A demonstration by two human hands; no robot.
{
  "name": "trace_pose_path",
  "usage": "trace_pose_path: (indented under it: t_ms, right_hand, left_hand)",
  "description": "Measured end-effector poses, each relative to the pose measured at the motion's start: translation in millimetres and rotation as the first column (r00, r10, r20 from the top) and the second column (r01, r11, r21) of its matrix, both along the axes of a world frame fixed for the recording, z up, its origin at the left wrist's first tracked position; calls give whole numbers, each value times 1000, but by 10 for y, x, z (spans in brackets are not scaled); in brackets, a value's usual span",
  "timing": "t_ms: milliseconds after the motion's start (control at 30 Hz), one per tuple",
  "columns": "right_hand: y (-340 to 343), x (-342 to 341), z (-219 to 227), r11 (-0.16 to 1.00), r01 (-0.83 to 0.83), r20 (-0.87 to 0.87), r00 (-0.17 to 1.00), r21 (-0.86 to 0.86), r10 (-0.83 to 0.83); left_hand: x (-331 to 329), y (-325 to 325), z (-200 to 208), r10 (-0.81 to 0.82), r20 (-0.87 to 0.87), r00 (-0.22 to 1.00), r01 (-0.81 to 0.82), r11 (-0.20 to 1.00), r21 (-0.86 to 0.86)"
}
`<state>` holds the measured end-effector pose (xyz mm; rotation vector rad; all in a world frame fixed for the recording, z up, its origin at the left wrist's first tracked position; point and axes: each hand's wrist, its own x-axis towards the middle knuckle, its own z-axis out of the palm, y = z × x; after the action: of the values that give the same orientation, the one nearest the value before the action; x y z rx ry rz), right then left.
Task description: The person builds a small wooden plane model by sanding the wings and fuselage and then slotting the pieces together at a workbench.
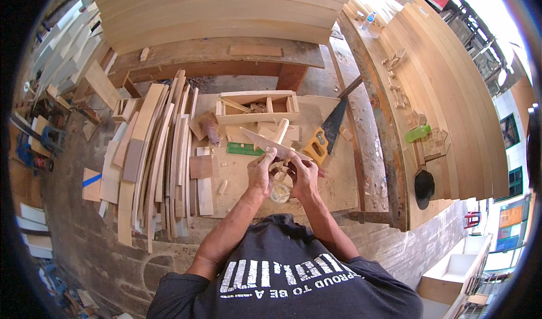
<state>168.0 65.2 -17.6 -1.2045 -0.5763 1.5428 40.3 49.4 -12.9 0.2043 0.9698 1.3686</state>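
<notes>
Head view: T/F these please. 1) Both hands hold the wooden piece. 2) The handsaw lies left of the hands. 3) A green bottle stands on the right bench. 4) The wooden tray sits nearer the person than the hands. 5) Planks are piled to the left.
1) True: the left hand and right hand both grip the thin wooden piece.
2) False: the handsaw lies right of the hands.
3) False: the green bottle lies on its side there.
4) False: the wooden tray sits beyond the hands.
5) True: planks lie left.

A low plywood board (333, 189) carries a wooden box (257, 107), handsaw (326, 132) and green ruler (244, 149).
</notes>
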Motion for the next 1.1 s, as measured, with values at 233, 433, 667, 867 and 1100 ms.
trace_pose_path:
  t_ms: [233,433,667,867,1100]
  right_hand:
    - [18,18,8,1000,-6,-28,1000,11,6]
    - [17,17,14,1000,-14,-23,1000,8,14]
    - [-3,-25,27,1000,-16,-23,1000,-24,15]
    - [70,544,-280,995,70,64,995,73,-74]
    - [546,751,326,958,-263,313,924,110,218]
  left_hand:
    - [21,22,1,-33,-9,999,33,999,10]
    - [12,14,51,-33,-13,999,33,999,-7]
    - [37,22,52,59,16,998,-58,997,-42]
    - [14,55,43,-61,-55,997,58,997,-54]
    - [-215,99,27,-414,-100,905,414,910,-28]
